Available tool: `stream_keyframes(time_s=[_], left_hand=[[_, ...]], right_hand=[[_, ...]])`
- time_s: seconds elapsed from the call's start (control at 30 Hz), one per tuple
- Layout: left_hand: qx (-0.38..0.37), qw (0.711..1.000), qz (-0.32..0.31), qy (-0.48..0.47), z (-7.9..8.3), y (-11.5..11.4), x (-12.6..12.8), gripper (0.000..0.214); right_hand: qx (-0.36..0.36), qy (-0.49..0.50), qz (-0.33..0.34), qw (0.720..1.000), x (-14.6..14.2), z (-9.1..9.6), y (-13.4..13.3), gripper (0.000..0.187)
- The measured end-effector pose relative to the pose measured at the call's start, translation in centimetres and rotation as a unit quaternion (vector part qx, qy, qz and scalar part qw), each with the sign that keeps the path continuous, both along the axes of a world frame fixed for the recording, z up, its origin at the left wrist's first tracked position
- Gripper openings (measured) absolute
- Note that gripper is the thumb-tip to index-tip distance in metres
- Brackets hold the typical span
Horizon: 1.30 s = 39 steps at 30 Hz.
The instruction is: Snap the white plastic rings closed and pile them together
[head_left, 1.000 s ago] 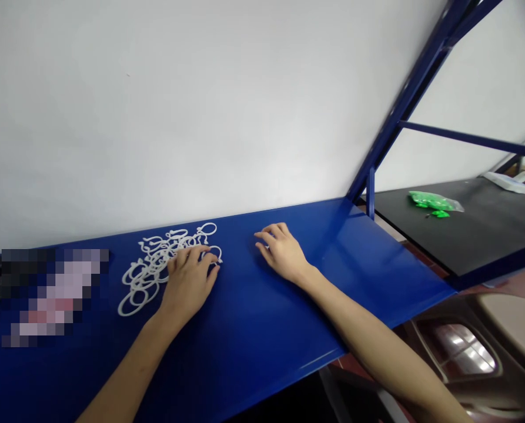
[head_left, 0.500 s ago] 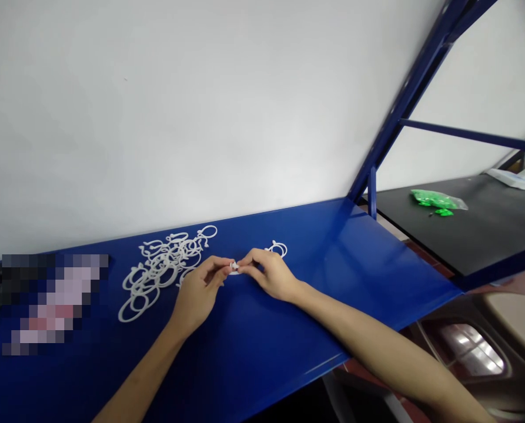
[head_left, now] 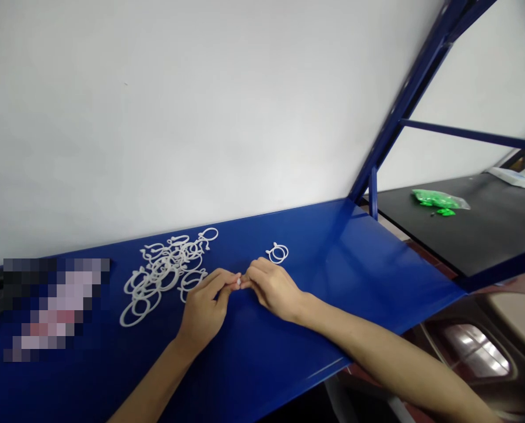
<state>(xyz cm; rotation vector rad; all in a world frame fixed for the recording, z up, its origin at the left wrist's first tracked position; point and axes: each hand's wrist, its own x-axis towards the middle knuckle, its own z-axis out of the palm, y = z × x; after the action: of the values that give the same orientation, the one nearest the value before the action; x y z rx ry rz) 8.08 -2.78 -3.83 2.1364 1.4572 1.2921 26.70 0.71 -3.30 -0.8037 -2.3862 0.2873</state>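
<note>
My left hand [head_left: 206,308] and my right hand [head_left: 276,291] meet fingertip to fingertip above the blue tabletop, both pinched closed. Between them shows a small bit of a white plastic ring [head_left: 238,282]; the fingers hide most of it. To the left, a heap of white plastic rings with small knobbed ends [head_left: 169,271] lies tangled on the table. A few of these rings are right beside my left hand. Just beyond my right hand, two overlapping white rings [head_left: 284,251] lie apart from the heap.
The blue table [head_left: 315,247] runs along a white wall [head_left: 227,117]. A blue metal frame [head_left: 392,120] rises at its right end. Past it, a black table [head_left: 482,229] holds a bag of green pieces [head_left: 436,198]. A brown chair [head_left: 522,335] stands lower right. Something pixelated [head_left: 63,305] lies left.
Both hands have come slightly lower and nearer to me, and my right fingers have curled in more. Less of the held ring shows. The two rings at right are now uncovered.
</note>
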Motion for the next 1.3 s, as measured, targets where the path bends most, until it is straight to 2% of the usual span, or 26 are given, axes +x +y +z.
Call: stream_keyframes(time_s=[0.13, 0.2, 0.3, 0.37, 0.43, 0.53, 0.63, 0.73, 0.87, 1.13, 1.23, 1.3], left_hand=[[-0.01, 0.999, 0.004, 0.035, 0.3, 0.5, 0.0, 0.024], [0.004, 0.997, 0.005, 0.076, 0.7, 0.9, -0.5, 0.026], [0.031, 0.986, 0.063, 0.148, 1.3, 1.8, -2.5, 0.039], [0.019, 0.977, 0.117, 0.177, 1.6, 2.4, -4.5, 0.042], [-0.014, 0.967, 0.15, 0.208, 1.7, 2.9, -6.4, 0.041], [-0.054, 0.955, 0.125, 0.264, 1.6, 3.3, -8.3, 0.037], [-0.075, 0.942, 0.092, 0.313, 1.3, 3.3, -8.4, 0.032], [-0.078, 0.933, 0.1, 0.336, 0.9, 3.1, -7.4, 0.029], [-0.079, 0.929, 0.132, 0.337, 0.6, 2.7, -6.0, 0.023], [-0.083, 0.921, 0.147, 0.351, 0.3, 2.3, -5.6, 0.03], [-0.061, 0.933, 0.17, 0.311, 0.8, 2.3, -5.4, 0.03], [-0.044, 0.953, 0.169, 0.249, 1.5, 2.3, -5.2, 0.032]], right_hand=[[-0.004, 0.016, 0.005, 1.0, 0.1, 0.0, 0.6, 0.017], [-0.007, 0.019, -0.019, 1.0, 0.4, 0.4, 1.2, 0.018], [-0.016, -0.011, -0.127, 0.992, 1.4, 1.3, 2.5, 0.024], [-0.027, -0.048, -0.214, 0.975, 2.2, 1.7, 3.4, 0.024], [-0.041, -0.086, -0.272, 0.958, 2.9, 1.9, 4.3, 0.025], [-0.048, -0.135, -0.307, 0.941, 3.5, 1.5, 5.0, 0.028], [-0.039, -0.169, -0.324, 0.93, 3.6, 1.1, 5.2, 0.027], [-0.015, -0.171, -0.327, 0.929, 3.4, 1.0, 5.0, 0.025], [0.018, -0.149, -0.299, 0.942, 3.1, 1.4, 4.6, 0.028], [0.043, -0.089, -0.162, 0.982, 2.0, 0.8, 3.7, 0.028], [0.038, -0.076, -0.125, 0.989, 1.6, 0.6, 3.4, 0.027], [0.027, -0.064, -0.109, 0.992, 1.4, 0.6, 3.1, 0.026]])
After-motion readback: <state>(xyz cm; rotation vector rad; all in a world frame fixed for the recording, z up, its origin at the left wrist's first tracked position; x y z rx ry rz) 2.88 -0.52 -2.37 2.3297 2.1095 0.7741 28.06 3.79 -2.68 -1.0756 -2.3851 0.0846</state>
